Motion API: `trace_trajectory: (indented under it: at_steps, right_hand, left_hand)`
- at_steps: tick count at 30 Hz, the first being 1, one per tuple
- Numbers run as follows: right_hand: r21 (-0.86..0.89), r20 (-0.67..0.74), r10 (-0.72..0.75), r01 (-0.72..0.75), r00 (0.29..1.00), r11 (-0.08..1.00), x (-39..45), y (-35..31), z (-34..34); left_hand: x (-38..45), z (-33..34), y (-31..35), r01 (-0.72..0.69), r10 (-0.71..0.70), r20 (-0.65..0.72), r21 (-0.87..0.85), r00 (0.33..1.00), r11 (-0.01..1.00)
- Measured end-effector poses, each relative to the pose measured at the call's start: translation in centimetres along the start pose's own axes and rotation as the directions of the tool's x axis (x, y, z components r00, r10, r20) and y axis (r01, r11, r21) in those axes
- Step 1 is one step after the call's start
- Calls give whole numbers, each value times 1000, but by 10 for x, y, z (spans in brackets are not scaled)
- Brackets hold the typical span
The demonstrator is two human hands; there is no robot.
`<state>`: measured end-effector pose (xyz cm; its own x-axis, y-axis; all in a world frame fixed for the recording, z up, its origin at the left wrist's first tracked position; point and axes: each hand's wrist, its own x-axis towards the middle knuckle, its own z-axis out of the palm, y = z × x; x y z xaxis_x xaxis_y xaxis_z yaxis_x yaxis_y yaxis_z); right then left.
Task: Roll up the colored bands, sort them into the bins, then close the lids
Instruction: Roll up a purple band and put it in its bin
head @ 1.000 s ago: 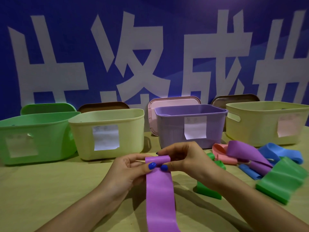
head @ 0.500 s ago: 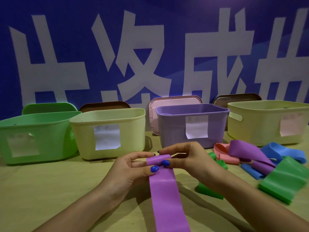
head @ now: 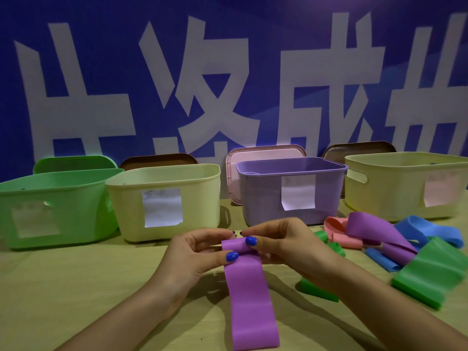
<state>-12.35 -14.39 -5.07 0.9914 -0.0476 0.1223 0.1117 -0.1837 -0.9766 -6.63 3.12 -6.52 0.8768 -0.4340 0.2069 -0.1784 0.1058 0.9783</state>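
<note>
A purple band [head: 249, 297] hangs toward me over the table, its top end curled into a small roll. My left hand [head: 200, 254] and my right hand [head: 281, 243] both pinch that roll between thumb and fingers. Behind them stand a green bin [head: 50, 198], a pale yellow bin [head: 164, 183], a purple bin [head: 291, 178] and another pale yellow bin [head: 395, 183], all open. To the right lies a heap of loose bands: pink [head: 336, 229], purple [head: 374, 229], blue [head: 425, 229] and green [head: 435, 272].
Lids lean against the blue wall behind the bins: green [head: 73, 163], brown [head: 157, 160], pink [head: 263, 153], brown [head: 359, 148]. Another green band [head: 316, 290] lies under my right wrist. The olive tabletop [head: 76, 287] stretches left of my arms.
The roll at the band's top has grown slightly as my thumbs turned it. The hanging length has swung a little to the right.
</note>
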Motion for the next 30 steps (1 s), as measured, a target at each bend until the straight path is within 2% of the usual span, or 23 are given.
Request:
trace_trajectory:
  at_steps: [3, 6, 8, 11, 15, 18, 21, 30]
  right_hand:
    - [6, -34, -21, 21, 999, 1000, 0, -1, -1]
    - [17, -55, -56, 57, 997, 998, -1, -4, -2]
    - [4, -45, -69, 70, 997, 998, -2, -5, -2]
    - [-55, -22, -71, 70, 997, 996, -1, -3, -3]
    - [114, 55, -16, 9, 998, 993, -2, -3, -3]
    - [102, 75, 48, -56, 996, 993, -2, -3, -3]
    - [87, 76, 95, -101, 993, 991, -1, -3, -4]
    - [97, 19, 59, -60, 998, 993, -2, -7, -3]
  left_hand:
    - [0, 2, 0, 62, -61, 45, -36, 997, 997]
    - [-2, 4, 0, 142, -124, 96, -201, 988, 969]
    - [-1, 4, 0, 159, -139, 95, -246, 986, 956]
    - [1, 2, 0, 142, -133, 53, -240, 990, 960]
    - [2, 1, 1, 108, -104, 30, -210, 994, 972]
    - [3, 1, -2, 106, -102, 26, -221, 994, 970]
    - [4, 2, -4, 135, -132, 31, -239, 991, 961]
    - [6, 2, -1, 250, -265, 19, -402, 964, 881]
